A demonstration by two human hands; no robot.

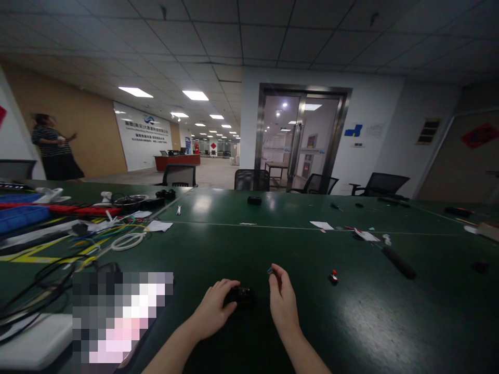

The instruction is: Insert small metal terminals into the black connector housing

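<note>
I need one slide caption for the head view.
Left hand holds a black object on a green table; right hand pinches a small piece.

Office, mesh chairs (251,179), glass doors (279,122), red reception desk (177,162)

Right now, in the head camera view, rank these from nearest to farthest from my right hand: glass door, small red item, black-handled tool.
From your right hand:
1. Small red item: to its right.
2. Black-handled tool: farther right.
3. Glass door: ahead, in the background.
</note>
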